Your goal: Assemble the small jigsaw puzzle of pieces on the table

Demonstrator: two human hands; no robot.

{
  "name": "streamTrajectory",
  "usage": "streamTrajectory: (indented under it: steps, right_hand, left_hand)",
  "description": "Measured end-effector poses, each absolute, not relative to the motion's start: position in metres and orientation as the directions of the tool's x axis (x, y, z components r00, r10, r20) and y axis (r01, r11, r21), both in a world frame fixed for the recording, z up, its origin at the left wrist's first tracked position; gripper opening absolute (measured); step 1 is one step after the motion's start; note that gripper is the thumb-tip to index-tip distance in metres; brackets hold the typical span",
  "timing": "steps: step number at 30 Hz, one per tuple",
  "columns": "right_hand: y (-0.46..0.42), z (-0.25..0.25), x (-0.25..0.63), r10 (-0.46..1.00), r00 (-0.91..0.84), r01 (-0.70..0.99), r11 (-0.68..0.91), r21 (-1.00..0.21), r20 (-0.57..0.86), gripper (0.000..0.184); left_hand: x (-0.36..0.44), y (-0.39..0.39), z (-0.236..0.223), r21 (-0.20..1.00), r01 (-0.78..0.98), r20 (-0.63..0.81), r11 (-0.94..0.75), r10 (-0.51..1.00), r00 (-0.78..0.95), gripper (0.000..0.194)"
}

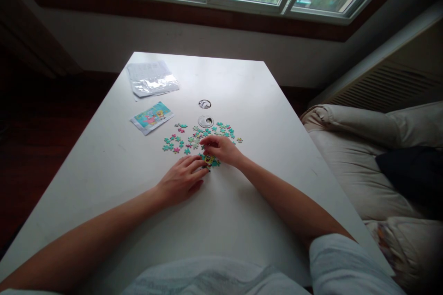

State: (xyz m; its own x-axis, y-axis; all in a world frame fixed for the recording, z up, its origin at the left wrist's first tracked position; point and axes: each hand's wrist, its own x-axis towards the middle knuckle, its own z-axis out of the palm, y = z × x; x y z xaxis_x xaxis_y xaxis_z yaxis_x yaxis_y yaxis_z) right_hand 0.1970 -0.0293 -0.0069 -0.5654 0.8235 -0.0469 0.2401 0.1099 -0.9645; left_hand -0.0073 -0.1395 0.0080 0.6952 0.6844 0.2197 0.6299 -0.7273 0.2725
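Several small teal, pink and yellow puzzle pieces (180, 144) lie scattered on the white table (242, 203). A small joined cluster of pieces (209, 161) sits between my hands. My left hand (182, 180) rests flat on the table, its fingertips touching the cluster's left side. My right hand (221, 148) is curled just behind the cluster, fingers pinched on a puzzle piece at its edge.
A printed picture card (151, 117) lies left of the pieces, a crinkled clear plastic bag (152, 79) farther back. Two small round lids or caps (205, 121) (204, 103) sit behind the pieces. A cushioned sofa (374, 166) stands at the right, windows behind.
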Motion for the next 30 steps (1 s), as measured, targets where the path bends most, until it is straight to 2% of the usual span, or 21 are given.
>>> streamTrajectory:
  steps: [4,8,14,20,30]
  right_hand:
    - [-0.0273,-0.0096,0.197,0.815,-0.579,0.197,0.123,-0.973,-0.014,0.022]
    - [-0.029,-0.0075,0.1958,0.822,-0.568,0.26,0.228,-0.938,0.042,0.019]
    - [-0.0356,-0.0011,0.1919,0.811,-0.58,0.303,0.303,-0.904,0.078,0.013]
    - [-0.0336,-0.0017,0.1908,0.804,-0.575,0.442,0.461,-0.769,0.151,0.015]
    - [-0.0278,-0.0088,0.1911,0.739,-0.63,0.463,0.604,-0.648,0.239,0.013]
  left_hand:
    - [-0.0076,-0.1396,0.0073,0.276,0.626,0.229,-0.729,0.683,0.694,0.034]
    - [-0.0079,-0.139,0.0069,0.279,0.624,0.223,-0.73,0.681,0.697,0.035]
    - [-0.007,-0.1383,0.008,0.289,0.607,0.236,-0.74,0.67,0.704,0.034]
    - [-0.0061,-0.1386,0.0094,0.29,0.601,0.23,-0.745,0.664,0.712,0.034]
    - [-0.0056,-0.1393,0.0098,0.297,0.603,0.227,-0.74,0.668,0.708,0.034]
